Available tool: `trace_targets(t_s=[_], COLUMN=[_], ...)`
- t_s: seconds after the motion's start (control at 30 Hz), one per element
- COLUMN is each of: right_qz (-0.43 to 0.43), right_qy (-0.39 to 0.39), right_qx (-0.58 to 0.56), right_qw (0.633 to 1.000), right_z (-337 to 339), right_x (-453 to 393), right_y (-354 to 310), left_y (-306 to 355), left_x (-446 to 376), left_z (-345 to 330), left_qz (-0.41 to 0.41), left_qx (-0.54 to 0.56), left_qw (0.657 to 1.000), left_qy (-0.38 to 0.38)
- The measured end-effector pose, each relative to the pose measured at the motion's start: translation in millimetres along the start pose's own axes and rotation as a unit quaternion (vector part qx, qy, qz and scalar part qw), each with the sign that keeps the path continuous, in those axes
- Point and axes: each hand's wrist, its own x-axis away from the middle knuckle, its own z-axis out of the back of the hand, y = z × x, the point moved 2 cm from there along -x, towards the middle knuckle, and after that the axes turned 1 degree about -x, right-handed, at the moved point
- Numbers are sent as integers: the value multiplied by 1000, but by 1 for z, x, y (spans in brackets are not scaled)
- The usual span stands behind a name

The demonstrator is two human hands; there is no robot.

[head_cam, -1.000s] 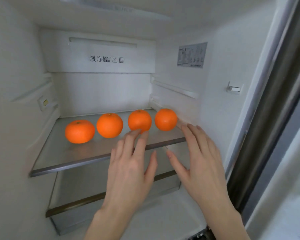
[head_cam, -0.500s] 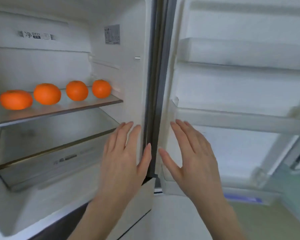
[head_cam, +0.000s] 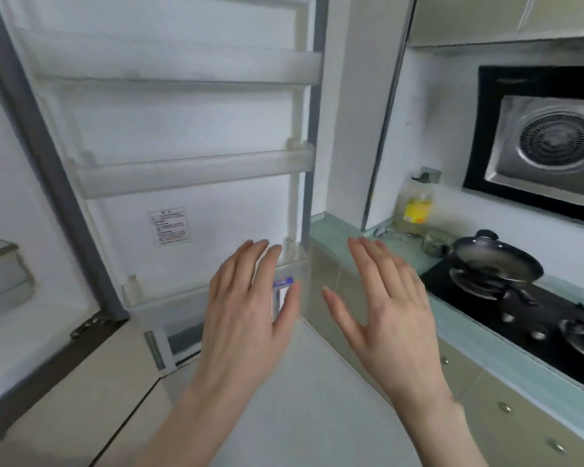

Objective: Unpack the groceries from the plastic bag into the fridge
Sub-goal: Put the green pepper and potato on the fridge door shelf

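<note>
The fridge door (head_cam: 189,129) stands open in front of me, its inner side showing white door shelves (head_cam: 196,170). My left hand (head_cam: 246,308) is held up flat, fingers apart, before the lowest door shelf and holds nothing. My right hand (head_cam: 388,308) is raised beside it, also spread and holding nothing. A small blue and white packet (head_cam: 281,291) shows in the bottom door shelf behind my left fingers. The fridge's inside (head_cam: 0,264) is only a sliver at the left edge. No oranges and no plastic bag are in sight.
To the right runs a pale green counter (head_cam: 331,230) with drawers (head_cam: 506,409) under it. On it are a black hob (head_cam: 520,315), a dark pan (head_cam: 496,261) and a yellow oil bottle (head_cam: 417,207). An extractor hood (head_cam: 550,143) hangs above. White floor (head_cam: 304,399) lies below my hands.
My view has swung right, from the shelf with the oranges to the open door and the kitchen counter. Both hands stayed raised, spread and empty, moving right with the view.
</note>
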Motion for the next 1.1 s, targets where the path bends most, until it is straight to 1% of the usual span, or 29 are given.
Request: trace_targets(t_s=[0.13,0.27,0.4,0.57,0.73,0.87,1.03,1.1], right_qz=[-74,-139,-205,-274,-344,-411,-497,-526], right_qy=[3,12,13,30,47,52,69,83], right_qx=[76,162,250,328,402,453,491,499], right_qw=[994,977,946,904,847,790,712,684], right_z=[41,83,128,175,211,248,302,325], right_x=[31,62,86,113,152,194,250,276], right_y=[73,141,198,256,296,318,327,330], left_y=[70,148,224,313,392,459,542,576], left_x=[-10,-16,-24,-35,-30,-8,42,65], left_z=[-58,-117,-171,-219,-260,-285,-293,-292], left_qz=[-65,-133,-200,-261,-331,-386,-438,-454], left_qx=[68,152,240,329,385,425,483,496], left_qw=[995,977,945,900,849,799,717,692], left_qy=[-42,-72,-93,-117,-147,-181,-245,-263])
